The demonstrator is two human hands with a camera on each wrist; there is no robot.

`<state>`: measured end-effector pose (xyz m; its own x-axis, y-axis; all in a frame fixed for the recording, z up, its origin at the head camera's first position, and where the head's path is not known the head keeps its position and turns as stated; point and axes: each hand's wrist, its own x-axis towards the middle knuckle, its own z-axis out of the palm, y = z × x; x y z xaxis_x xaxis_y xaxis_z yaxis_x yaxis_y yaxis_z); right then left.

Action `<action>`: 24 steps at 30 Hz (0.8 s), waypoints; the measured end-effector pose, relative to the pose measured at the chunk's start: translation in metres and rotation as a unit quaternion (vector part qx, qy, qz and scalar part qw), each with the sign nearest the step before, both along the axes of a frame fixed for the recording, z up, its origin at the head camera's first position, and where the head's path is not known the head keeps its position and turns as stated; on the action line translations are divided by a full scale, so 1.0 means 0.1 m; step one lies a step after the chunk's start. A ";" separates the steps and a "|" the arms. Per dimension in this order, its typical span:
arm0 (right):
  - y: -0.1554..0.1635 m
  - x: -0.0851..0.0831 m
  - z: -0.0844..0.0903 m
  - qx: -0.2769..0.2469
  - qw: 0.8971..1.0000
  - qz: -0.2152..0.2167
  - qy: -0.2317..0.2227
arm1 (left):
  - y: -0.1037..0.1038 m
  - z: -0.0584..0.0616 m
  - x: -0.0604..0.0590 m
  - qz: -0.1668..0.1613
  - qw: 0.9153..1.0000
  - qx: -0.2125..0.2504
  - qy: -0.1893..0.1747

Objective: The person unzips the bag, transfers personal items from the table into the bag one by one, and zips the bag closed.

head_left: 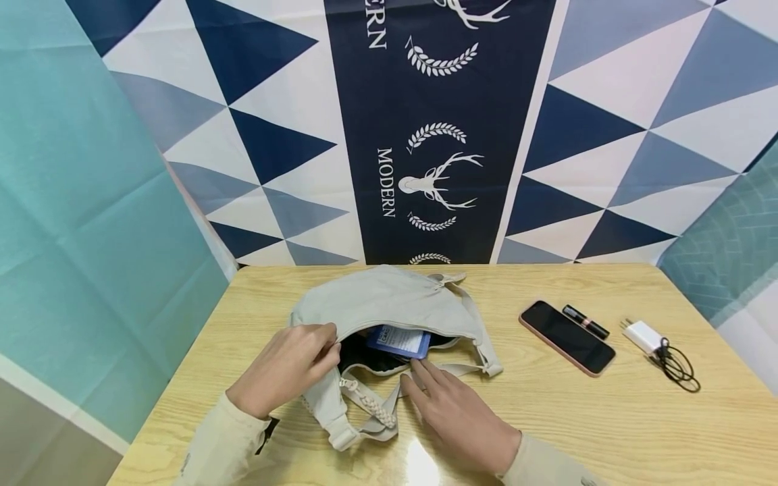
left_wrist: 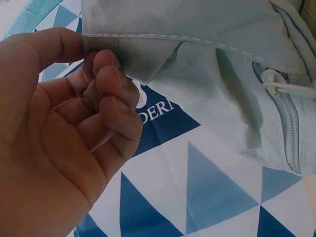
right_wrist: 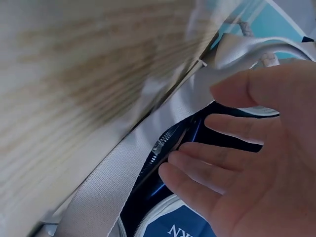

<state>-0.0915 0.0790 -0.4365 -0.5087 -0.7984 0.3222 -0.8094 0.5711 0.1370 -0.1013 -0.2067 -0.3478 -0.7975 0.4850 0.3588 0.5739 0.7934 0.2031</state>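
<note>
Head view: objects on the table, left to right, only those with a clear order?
Light grey bag → phone → white charger → looped black cable.

A wooden table (head_left: 547,418) bears a bag (head_left: 371,297), phone (head_left: 568,339), tube (head_left: 585,322), charger (head_left: 642,336) and cable (head_left: 663,352).

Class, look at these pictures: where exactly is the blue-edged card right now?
In the head view, the blue-edged card sits in the open mouth of the pale bag, below the picture's centre and left of the phone.
</note>
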 end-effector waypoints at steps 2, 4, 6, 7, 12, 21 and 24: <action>-0.01 -0.03 0.01 0.009 1.000 -0.007 -0.003 | 0.00 0.00 0.00 0.000 1.000 0.000 0.000; -0.03 -0.06 0.03 0.017 1.000 -0.017 -0.008 | 0.00 0.00 0.00 0.000 1.000 -0.001 -0.001; -0.05 -0.08 0.04 0.019 0.999 -0.024 -0.014 | 0.00 0.01 0.00 0.001 1.000 -0.001 -0.003; -0.06 -0.10 0.04 0.016 0.999 -0.026 -0.015 | 0.00 0.01 0.00 0.002 1.000 -0.001 -0.004; -0.12 -0.16 0.02 0.007 1.000 -0.027 -0.006 | 0.00 0.02 0.00 0.000 1.000 -0.002 -0.006; -0.22 -0.23 0.00 0.023 0.998 -0.055 -0.012 | -0.01 0.02 0.00 0.000 1.000 -0.001 -0.002; -0.24 -0.21 -0.01 0.017 0.998 -0.050 -0.018 | -0.01 0.02 0.00 0.002 1.000 -0.001 -0.006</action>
